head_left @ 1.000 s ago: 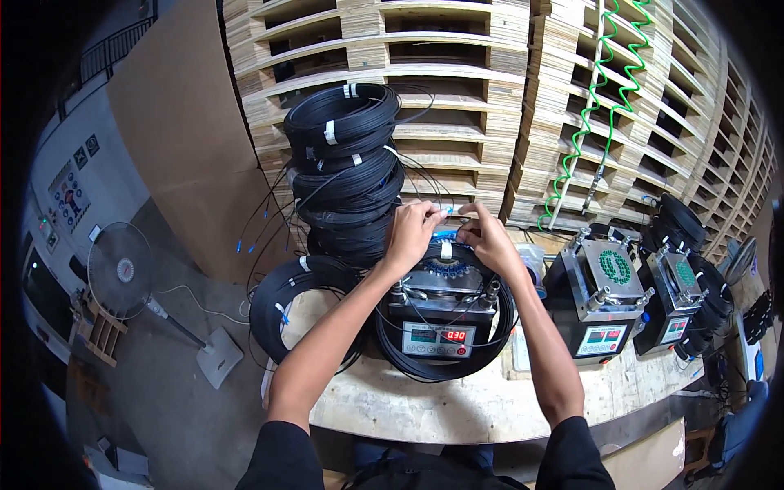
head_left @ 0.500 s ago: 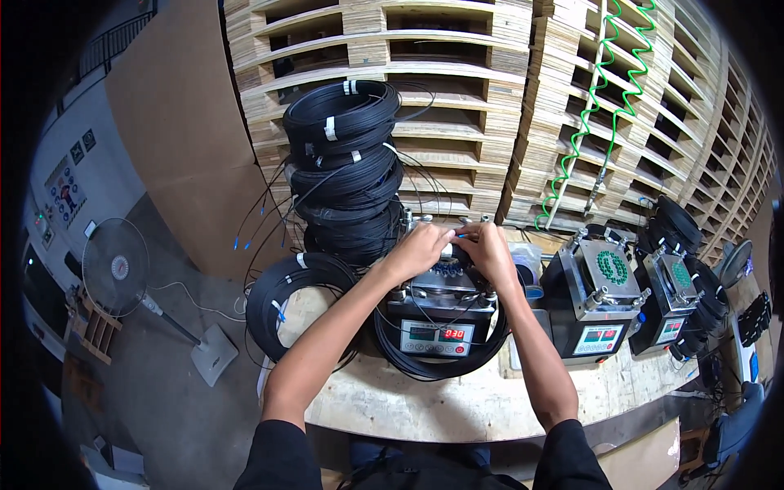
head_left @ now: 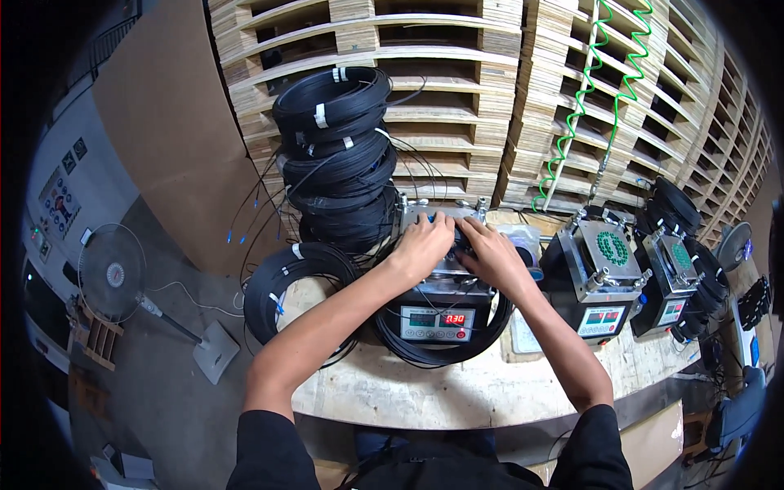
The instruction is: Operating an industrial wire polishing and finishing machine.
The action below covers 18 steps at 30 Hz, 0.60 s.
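A: What has changed at the hands?

B: A second ago they were raised, with a blue tip between the fingertips. Now the bare left hand (head_left: 426,245) and the bare right hand (head_left: 492,257) are down on the black, box-shaped machine with a silvery metal top (head_left: 449,300), close together, the right one lying flatter.

A: Meaning what for the work?

B: I'd judge the handling has passed from open air to the metal top itself.

A: Is either hand grasping something?

B: I can't tell. The fingers are bent downward, and what lies beneath them is mostly hidden.

A: And where's the machine?

B: Straight ahead of the person, on the pale, scuffed wooden tabletop (head_left: 425,400). Its flat white panel with a red-lit display (head_left: 437,324) faces forward, and a smooth, ring-shaped coil of thin black cable (head_left: 433,357) sweeps below that panel and up the right side.

A: Further out?

B: Left, a glossy black cable coil with white tape (head_left: 265,306) lies flat; behind it rises a lumpy, round tower of black cable coils (head_left: 339,155). Right stands a second black machine with a ring of green dots on its metal plate (head_left: 594,286). Behind are rough-edged, slatted wooden pallets (head_left: 457,61).
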Each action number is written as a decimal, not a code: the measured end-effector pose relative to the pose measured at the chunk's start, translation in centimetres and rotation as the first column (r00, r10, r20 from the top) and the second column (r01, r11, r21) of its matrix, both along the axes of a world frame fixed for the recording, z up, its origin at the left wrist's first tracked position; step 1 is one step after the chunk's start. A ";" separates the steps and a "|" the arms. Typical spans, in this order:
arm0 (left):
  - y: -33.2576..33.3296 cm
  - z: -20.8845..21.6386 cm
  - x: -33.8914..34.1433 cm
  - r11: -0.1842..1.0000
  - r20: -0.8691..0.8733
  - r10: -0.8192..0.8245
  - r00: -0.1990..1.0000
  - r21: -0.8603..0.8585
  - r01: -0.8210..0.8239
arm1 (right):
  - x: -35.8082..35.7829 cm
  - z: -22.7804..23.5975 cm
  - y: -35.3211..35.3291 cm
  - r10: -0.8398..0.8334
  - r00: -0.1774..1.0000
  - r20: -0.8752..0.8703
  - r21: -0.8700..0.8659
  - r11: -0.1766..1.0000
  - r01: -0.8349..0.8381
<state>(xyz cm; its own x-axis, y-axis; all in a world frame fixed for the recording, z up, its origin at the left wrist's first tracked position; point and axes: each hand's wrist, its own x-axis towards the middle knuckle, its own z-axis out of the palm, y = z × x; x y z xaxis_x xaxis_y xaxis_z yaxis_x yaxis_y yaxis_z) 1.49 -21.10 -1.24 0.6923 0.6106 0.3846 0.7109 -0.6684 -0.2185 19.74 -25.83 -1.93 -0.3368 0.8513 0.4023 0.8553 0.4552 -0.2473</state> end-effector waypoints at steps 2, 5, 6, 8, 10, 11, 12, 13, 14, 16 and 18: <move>0.4 0.0 -0.6 0.999 -0.022 -0.041 0.999 -0.028 0.040 | -0.2 0.3 0.6 -0.006 1.000 -0.020 0.030 1.000 0.006; 1.7 1.2 -2.1 0.976 0.004 -0.154 0.988 -0.154 0.153 | -0.6 0.9 0.8 0.037 0.997 -0.068 0.090 0.995 -0.030; 2.0 1.9 -2.5 0.966 0.036 -0.197 0.980 -0.165 0.200 | -0.7 1.2 0.9 0.035 0.998 -0.044 0.102 0.994 -0.031; 1.9 4.0 -2.5 0.945 0.030 -0.185 0.982 -0.268 0.186 | -0.6 2.1 1.1 0.038 0.999 -0.038 0.117 0.993 -0.033; 1.8 6.9 -2.5 0.950 -0.005 -0.160 0.987 -0.272 0.153 | -0.6 4.2 1.3 0.028 0.997 -0.078 0.108 0.994 -0.020; 1.6 8.0 -2.8 0.959 -0.008 -0.151 0.989 -0.245 0.144 | -1.1 5.8 0.8 0.022 0.995 -0.094 0.138 0.990 -0.008; 1.1 9.6 -2.7 0.960 -0.002 -0.164 0.987 -0.229 0.159 | -0.9 7.6 0.3 0.012 0.997 -0.077 0.118 0.993 -0.003; 0.5 10.9 -2.9 0.962 0.002 -0.172 0.985 -0.214 0.168 | -0.9 9.0 -0.3 0.007 0.998 -0.062 0.096 0.995 -0.001; -0.3 11.5 -3.6 0.963 0.042 -0.175 0.984 -0.201 0.180 | -1.2 10.1 -1.5 0.023 0.998 -0.057 0.112 0.994 -0.016; -3.3 11.3 -5.0 0.954 0.154 -0.257 0.954 -0.118 0.276 | -1.8 11.2 -4.1 0.060 0.995 -0.077 0.124 0.991 -0.050; -6.6 9.5 -5.7 0.949 0.191 -0.218 0.957 -0.186 0.254 | -2.1 9.3 -6.6 0.120 0.987 -0.110 0.129 0.986 -0.105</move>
